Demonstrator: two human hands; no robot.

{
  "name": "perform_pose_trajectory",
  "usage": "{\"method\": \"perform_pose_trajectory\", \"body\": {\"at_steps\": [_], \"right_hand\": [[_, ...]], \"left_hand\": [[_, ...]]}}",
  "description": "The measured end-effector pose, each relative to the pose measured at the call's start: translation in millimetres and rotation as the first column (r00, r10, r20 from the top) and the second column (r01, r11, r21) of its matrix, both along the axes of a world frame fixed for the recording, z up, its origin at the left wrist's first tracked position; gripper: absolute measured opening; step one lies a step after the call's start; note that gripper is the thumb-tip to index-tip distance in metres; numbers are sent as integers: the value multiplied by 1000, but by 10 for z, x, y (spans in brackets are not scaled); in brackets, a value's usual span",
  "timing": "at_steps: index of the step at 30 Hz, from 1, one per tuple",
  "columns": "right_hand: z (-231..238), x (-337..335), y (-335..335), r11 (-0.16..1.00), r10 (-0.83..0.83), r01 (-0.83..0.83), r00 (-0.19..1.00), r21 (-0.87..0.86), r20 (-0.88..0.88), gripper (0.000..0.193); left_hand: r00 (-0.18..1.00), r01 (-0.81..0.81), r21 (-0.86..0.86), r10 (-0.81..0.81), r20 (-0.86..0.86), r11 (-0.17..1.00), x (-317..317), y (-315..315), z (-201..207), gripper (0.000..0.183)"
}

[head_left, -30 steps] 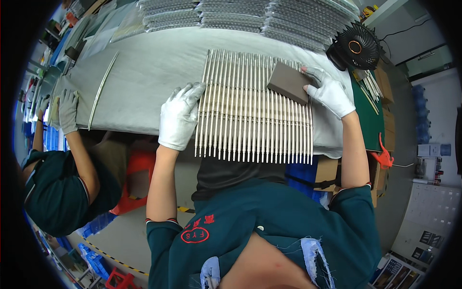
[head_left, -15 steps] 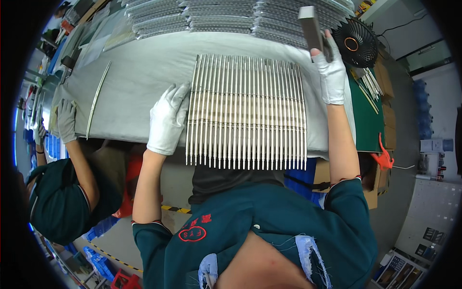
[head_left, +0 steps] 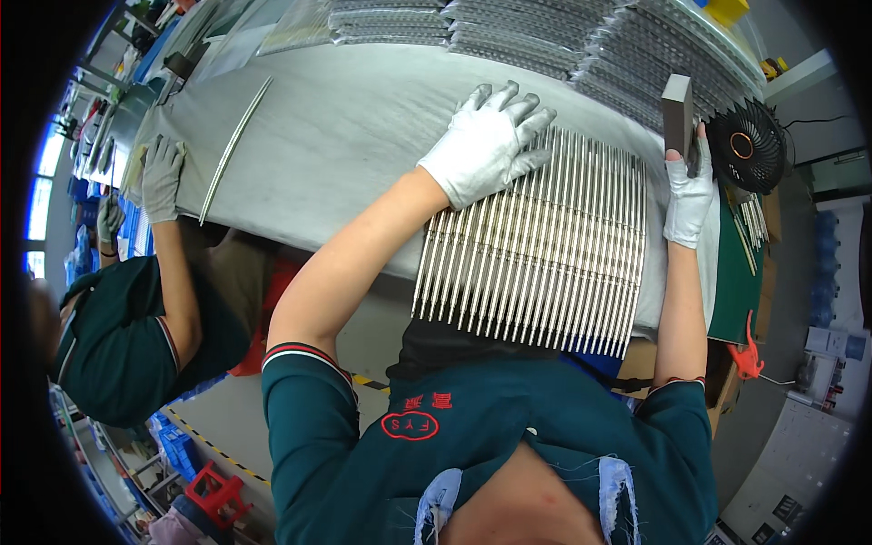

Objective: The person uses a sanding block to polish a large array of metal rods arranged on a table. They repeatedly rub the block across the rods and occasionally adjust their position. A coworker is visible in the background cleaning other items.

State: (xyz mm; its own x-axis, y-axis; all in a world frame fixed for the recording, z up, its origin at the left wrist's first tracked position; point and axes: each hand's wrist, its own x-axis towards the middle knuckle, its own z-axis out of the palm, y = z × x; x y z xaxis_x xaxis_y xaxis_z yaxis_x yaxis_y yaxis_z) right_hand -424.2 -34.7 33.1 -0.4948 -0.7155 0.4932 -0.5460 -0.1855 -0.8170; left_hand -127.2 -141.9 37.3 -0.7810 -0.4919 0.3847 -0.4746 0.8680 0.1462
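The left hand (head_left: 486, 145) is pressing flat, fingers spread, on the aligned metal rods (head_left: 545, 245), while the right hand (head_left: 688, 195) is gripping a grey block (head_left: 678, 113) lifted clear, with rubbing seemingly unfinished.

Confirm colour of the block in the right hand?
Grey-brown block, held upright in the white-gloved right hand; head view, the only one.
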Motion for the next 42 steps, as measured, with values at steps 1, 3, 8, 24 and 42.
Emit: {"method": "perform_pose_trajectory", "body": {"at_steps": [1,3,8,24,42], "right_hand": [[-8,-15,-5,1000,-3,3,1000,-1,4,70],[-25,-20,-2,1000,-14,14,1000,11,21,69],[-52,-29,-22,1000,-26,26,999,0,21,70],[-77,3,-19,1000,29,-28,995,-11,94,72],[-27,38,-111,983,-16,148,657,108,-754,67]], "left_hand": [[1000,-8,-8,9,7,1000,59,-29,3,60],[998,-33,-13,34,46,999,215,-79,26,62],[990,-93,-92,102,101,991,536,-168,76,60],[1000,7,-43,-7,6,999,139,-52,2,67],[997,70,-10,-70,38,997,7,211,-40,69]]}}
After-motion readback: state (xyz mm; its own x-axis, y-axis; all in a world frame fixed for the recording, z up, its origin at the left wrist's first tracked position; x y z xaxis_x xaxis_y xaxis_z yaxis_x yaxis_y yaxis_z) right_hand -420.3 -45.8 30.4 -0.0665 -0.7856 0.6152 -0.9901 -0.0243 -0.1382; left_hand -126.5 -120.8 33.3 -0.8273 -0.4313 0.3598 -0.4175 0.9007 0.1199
